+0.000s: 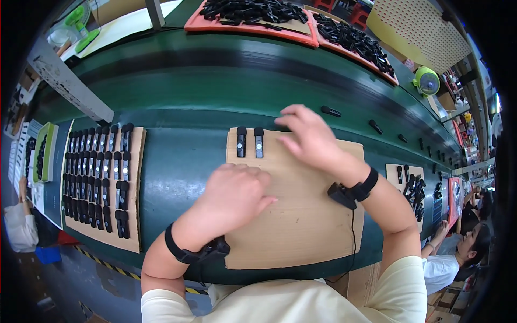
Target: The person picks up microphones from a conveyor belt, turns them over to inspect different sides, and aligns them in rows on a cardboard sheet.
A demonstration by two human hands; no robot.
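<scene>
Two microphones point(259, 142) on cardboard point(293, 231), red trays point(285, 37) of black pieces point(253, 11)

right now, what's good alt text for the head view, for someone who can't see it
A person's left hand and right hand are over a cardboard sheet, with two small black devices near its far left corner. On the left, rows of similar devices cover a second sheet; beyond lies a green belt.

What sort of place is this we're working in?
Most likely a factory assembly line: a long green surface that looks like a conveyor belt carries small black devices, an orange tray is heaped with similar black pieces, and a cardboard sheet holds rows of them.
</scene>
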